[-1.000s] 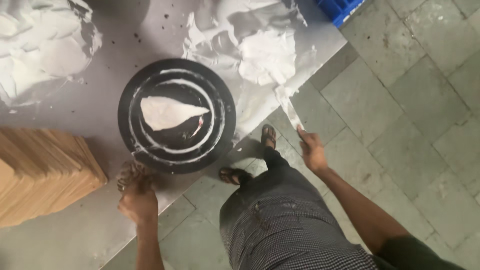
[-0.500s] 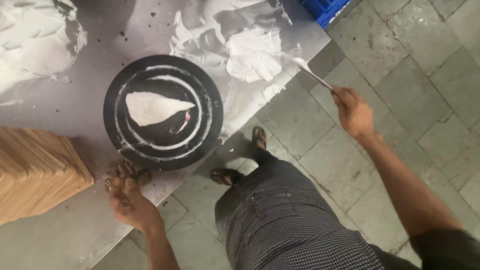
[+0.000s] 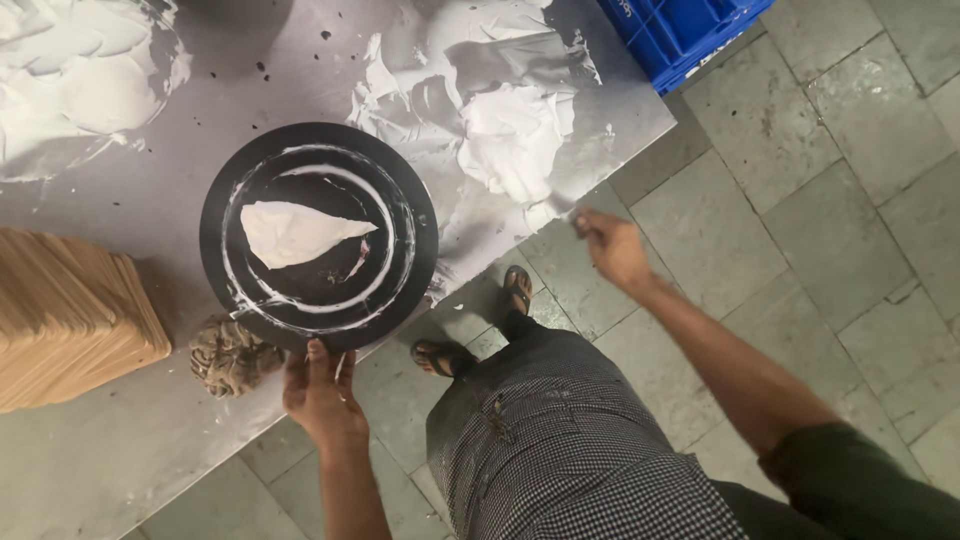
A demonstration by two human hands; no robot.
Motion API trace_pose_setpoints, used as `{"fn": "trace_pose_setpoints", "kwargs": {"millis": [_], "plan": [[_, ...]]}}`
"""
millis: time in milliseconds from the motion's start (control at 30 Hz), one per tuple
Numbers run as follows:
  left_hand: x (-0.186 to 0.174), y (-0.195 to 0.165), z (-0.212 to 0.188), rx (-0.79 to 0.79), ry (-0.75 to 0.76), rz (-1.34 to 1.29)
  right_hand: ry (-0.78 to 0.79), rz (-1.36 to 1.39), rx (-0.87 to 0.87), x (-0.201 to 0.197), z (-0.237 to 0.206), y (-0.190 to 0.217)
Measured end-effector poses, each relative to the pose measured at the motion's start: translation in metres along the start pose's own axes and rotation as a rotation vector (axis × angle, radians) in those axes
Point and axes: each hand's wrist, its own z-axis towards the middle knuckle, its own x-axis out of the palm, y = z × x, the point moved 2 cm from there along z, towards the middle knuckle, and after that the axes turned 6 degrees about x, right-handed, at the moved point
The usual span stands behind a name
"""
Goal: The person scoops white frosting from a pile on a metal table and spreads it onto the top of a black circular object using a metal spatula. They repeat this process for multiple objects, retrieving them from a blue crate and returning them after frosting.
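**Right hand back at the plaster**

Returned from mid-right, the right hand (image 3: 612,248) grips a spatula (image 3: 560,205) at the white plaster heap (image 3: 515,135), upper centre. Left hand (image 3: 322,392) clasps the black disc's (image 3: 318,235) lower rim, centre-left, beside stacked wooden boards (image 3: 70,320).

The light is soft and even, like daylight, not very bright. The metal table (image 3: 150,440) shines a little, with a pale glare toward 7 o'clock. A dark shadow sits at 12 o'clock. The right hand (image 3: 612,248) looks smeared from moving. The black disc (image 3: 318,236) is sharp. Floor tiles (image 3: 850,170) bend slightly near the edges.
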Motion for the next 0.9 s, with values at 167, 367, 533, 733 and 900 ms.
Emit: {"fn": "trace_pose_setpoints", "kwargs": {"millis": [167, 367, 533, 733, 900], "plan": [[-0.001, 0.002, -0.002, -0.034, -0.009, -0.001, 0.209, 0.324, 0.272, 0.022, -0.003, 0.031], [-0.011, 0.000, 0.003, -0.048, 0.072, 0.009, 0.371, 0.614, 0.708, 0.010, -0.019, 0.044], [-0.024, -0.003, 0.023, -0.017, 0.118, -0.020, 0.220, 0.449, 0.533, -0.035, -0.029, 0.080], [-0.028, -0.006, 0.033, 0.007, 0.133, -0.021, 0.120, 0.580, 0.069, -0.097, -0.036, 0.186], [-0.025, -0.004, 0.015, -0.129, 0.233, 0.139, 0.012, 0.638, -0.450, -0.083, -0.052, 0.252]]}}
